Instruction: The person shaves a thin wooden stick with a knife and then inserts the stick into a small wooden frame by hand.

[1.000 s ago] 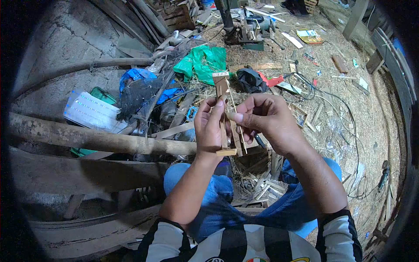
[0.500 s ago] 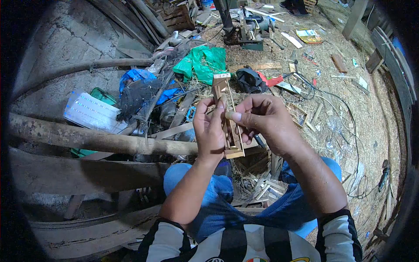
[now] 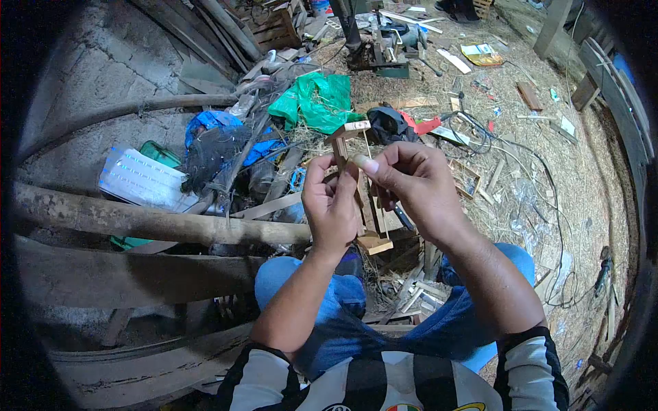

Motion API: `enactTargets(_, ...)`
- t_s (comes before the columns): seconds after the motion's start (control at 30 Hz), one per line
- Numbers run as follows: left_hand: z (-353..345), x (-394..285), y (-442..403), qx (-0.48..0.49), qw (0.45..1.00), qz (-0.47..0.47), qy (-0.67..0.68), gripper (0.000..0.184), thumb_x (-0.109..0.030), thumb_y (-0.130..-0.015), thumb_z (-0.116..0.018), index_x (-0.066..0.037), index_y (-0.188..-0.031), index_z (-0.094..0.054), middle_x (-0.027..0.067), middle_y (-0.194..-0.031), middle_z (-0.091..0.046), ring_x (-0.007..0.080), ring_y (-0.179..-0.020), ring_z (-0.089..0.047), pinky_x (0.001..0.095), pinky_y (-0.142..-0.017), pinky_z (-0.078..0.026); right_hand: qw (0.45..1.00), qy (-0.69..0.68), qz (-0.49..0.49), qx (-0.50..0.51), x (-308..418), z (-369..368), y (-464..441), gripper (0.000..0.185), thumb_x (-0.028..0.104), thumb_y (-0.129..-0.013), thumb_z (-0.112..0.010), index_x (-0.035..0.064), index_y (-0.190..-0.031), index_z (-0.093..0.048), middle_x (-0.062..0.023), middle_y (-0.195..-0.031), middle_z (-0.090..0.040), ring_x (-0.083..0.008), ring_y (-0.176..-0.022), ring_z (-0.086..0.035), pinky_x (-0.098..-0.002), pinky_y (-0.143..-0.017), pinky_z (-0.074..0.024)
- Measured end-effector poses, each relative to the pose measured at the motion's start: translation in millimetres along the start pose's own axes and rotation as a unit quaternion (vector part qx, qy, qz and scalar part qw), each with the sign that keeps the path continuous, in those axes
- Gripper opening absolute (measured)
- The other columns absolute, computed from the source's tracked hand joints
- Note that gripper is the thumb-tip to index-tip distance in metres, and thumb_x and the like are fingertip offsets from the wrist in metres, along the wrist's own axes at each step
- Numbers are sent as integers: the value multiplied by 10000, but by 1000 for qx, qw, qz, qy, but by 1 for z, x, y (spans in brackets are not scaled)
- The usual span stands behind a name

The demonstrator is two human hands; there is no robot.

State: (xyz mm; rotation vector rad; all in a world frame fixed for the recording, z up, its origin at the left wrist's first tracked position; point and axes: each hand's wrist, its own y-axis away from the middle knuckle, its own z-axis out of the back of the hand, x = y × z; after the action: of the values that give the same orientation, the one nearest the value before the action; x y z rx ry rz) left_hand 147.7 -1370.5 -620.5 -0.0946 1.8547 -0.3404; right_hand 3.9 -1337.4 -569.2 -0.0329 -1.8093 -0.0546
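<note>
My left hand (image 3: 330, 209) is closed around the side of a small wooden frame (image 3: 375, 244), which has a short block across each end. A thin wooden strip (image 3: 367, 141) spans the frame's right side from end to end. My right hand (image 3: 426, 188) pinches at this strip, thumb and forefinger close to the left thumb; the fingertips hide the exact contact. Below the right fingers shows a dark, bluish object (image 3: 403, 218); whether the hand holds it I cannot tell.
A bamboo pole (image 3: 157, 214) and a wooden plank (image 3: 137, 274) lie at the left. Beyond the frame are a green plastic bag (image 3: 312, 103) and a black bag (image 3: 391, 125). Cables (image 3: 541, 161) and wood scraps cover the straw-strewn floor at right. A machine (image 3: 394, 58) stands ahead.
The wooden frame has turned, its top end now tipped to the right and showing more of its end blocks. The right thumb has moved slightly up along the strip, nearer the left thumb.
</note>
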Motion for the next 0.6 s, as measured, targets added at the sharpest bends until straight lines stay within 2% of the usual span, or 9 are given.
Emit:
enactTargets(0.33, 3, 3, -1, 4, 999, -20, -47, 231, -129, -993, -623, 11, -1149, -525, 98, -1033, -667, 107, -879, -664, 254, -716, -528, 999, 42, 22, 14, 1, 1, 1, 253, 237, -983, -661, 9, -876, -642, 0, -711, -616, -61, -607, -558, -240, -553, -446)
enactTargets(0.43, 3, -2, 0, 5, 1000, 9, -20, 230, -126, -995, -616, 11, -1153, -521, 105, -1033, -672, 107, -889, -663, 246, -721, -525, 999, 43, 18, 17, 2, 3, 0, 257, 240, -988, -653, 5, -885, -643, -2, -709, -614, -60, -611, -560, -242, -555, -446)
enactTargets(0.6, 1, -1, 1, 5, 999, -9, -31, 216, -102, -990, -609, 9, -1152, -518, 95, -1013, -672, 101, -883, -658, 240, -720, -524, 996, 81, 41, 10, -2, 3, 1, 262, 240, -988, -652, 0, -886, -638, -2, -715, -610, -64, -613, -564, -244, -556, -450)
